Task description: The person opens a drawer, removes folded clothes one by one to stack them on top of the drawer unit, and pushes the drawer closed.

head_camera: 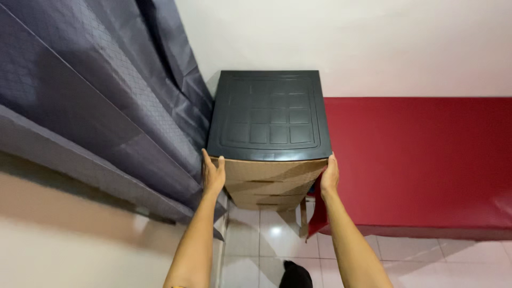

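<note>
Both our hands clasp the black-topped, tan-fronted plastic drawer cabinet [269, 122]: left hand [213, 174] and right hand [329, 177] flat on opposite sides; cabinet between grey curtain [96, 96] and red-covered table [421, 160].

Drawer cabinet [269, 114]: black panelled top, tan drawer fronts, upright, against white wall corner.
</note>
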